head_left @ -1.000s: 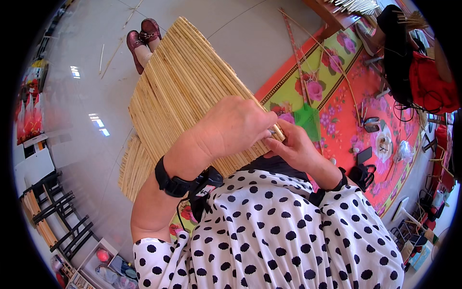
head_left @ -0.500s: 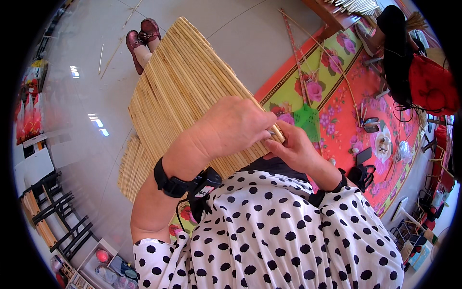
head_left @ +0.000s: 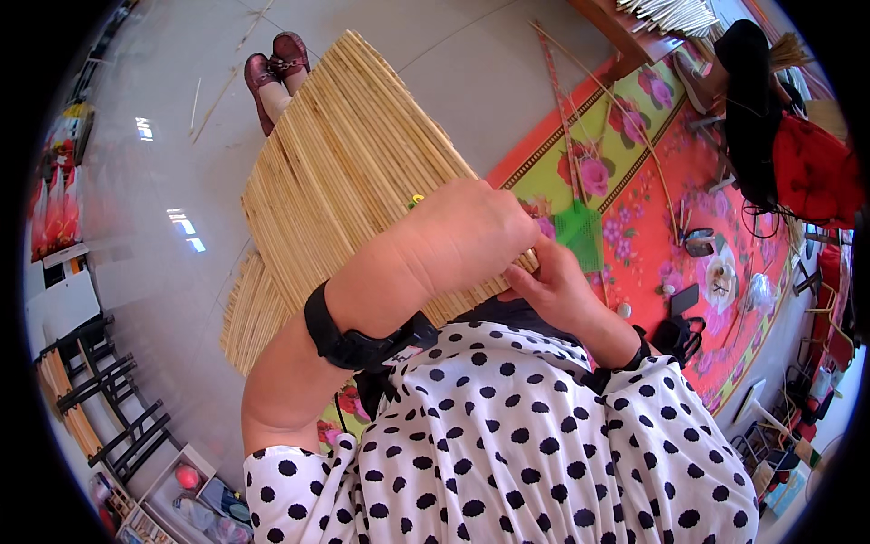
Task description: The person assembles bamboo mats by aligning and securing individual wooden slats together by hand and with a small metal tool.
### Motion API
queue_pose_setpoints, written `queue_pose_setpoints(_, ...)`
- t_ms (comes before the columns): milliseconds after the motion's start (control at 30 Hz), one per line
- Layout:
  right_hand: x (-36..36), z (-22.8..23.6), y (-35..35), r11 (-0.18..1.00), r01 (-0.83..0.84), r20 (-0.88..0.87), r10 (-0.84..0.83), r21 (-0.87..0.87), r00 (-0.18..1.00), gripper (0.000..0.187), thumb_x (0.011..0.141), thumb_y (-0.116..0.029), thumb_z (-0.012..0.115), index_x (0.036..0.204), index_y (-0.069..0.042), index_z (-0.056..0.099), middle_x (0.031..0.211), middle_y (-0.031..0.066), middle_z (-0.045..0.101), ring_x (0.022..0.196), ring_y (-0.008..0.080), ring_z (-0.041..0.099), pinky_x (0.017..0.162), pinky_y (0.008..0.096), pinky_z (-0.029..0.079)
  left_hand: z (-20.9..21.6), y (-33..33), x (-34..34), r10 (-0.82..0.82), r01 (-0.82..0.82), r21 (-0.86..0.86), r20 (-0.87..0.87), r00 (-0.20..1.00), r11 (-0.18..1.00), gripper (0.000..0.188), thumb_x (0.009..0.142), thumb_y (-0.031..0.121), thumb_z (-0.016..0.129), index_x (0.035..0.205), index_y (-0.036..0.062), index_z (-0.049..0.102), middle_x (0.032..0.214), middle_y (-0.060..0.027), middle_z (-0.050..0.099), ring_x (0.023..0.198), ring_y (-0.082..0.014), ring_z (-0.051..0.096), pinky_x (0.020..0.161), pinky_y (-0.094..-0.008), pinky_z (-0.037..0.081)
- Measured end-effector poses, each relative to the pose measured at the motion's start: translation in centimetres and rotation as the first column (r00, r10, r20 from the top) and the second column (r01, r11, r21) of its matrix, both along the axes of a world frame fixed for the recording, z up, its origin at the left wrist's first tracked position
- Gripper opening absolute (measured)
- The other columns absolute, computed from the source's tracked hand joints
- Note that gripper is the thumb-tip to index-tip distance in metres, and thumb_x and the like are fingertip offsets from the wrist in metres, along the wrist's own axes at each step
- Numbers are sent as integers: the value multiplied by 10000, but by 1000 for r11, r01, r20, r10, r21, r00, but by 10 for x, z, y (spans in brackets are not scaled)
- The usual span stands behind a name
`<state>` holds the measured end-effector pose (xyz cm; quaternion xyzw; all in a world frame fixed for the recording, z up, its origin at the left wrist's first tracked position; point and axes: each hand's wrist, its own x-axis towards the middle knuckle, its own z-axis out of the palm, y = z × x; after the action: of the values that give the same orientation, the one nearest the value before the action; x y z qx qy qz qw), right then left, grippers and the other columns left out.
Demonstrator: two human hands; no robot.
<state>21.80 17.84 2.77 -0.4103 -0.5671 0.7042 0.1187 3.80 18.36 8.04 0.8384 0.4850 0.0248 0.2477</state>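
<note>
A stiff panel of straw-coloured stalks [head_left: 344,154], laid side by side, slants across my lap and reaches away toward the upper left. Over its near right corner my left hand [head_left: 476,227] is closed, back of the hand upward, hiding its fingertips and whatever they hold. A small yellow bit [head_left: 417,200] shows just past that hand, too little to name. My right hand [head_left: 562,281] pinches the panel's right corner between thumb and fingers, close against the left fingertips. Below the panel at the left, a second stalk piece [head_left: 249,313] sticks out.
Dark red shoes [head_left: 276,77] stand beyond the panel. On the right lies a flowered red mat [head_left: 625,218] with a green fly swatter [head_left: 578,238], loose stalks and a phone [head_left: 684,299]. Black folded stools [head_left: 118,408] are at the left. Another person's leg [head_left: 748,109] shows upper right.
My left hand has turned over further and shifted slightly right, covering the metallic bit seen earlier at its fingertips. The yellow bit has come into sight. My right hand keeps its place.
</note>
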Motion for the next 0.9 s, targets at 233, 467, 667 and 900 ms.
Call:
queue_pose_setpoints(233, 6, -3, 5, 994, -23, -77, 15, -108, 997, 287, 881, -117, 554, 1095, 52, 464, 910, 88, 587, 748, 137, 633, 638, 243, 541, -2, -17, -34, 171, -162, -54, 276, 946, 985, 175, 774, 177, 628, 877, 36, 608, 746, -122, 619, 706, -266, 618, 637, -336, 488)
queue_pose_setpoints(467, 7, -6, 11, 991, -22, -76, 12, -133, 997, 308, 888, -82, 541, 1148, 58, 455, 969, 93, 573, 819, 136, 618, 675, 248, 552, -32, -68, -48, 489, -451, -212, 534, 690, 867, 364, 734, 178, 686, 1065, 55, 594, 759, -64, 547, 604, -217, 554, 580, -284, 474)
queue_pose_setpoints(667, 5, -4, 13, 984, -48, -91, 32, -173, 995, 318, 889, -64, 525, 1167, 66, 441, 1037, 94, 551, 881, 144, 601, 721, 264, 560, -46, -90, -17, 328, -385, 114, 339, 882, 916, 488, 692, 154, 669, 1173, 147, 586, 674, -46, 461, 537, -203, 537, 470, -314, 456)
queue_pose_setpoints(900, 15, -10, 13, 978, -80, -106, 61, -193, 992, 308, 891, -53, 507, 1170, 60, 440, 1045, 90, 542, 914, 138, 579, 723, 272, 552, -53, -91, -11, 233, -284, 245, 218, 948, 927, 578, 635, 82, 604, 1207, 157, 572, 660, -30, 451, 499, -195, 518, 458, -305, 458)
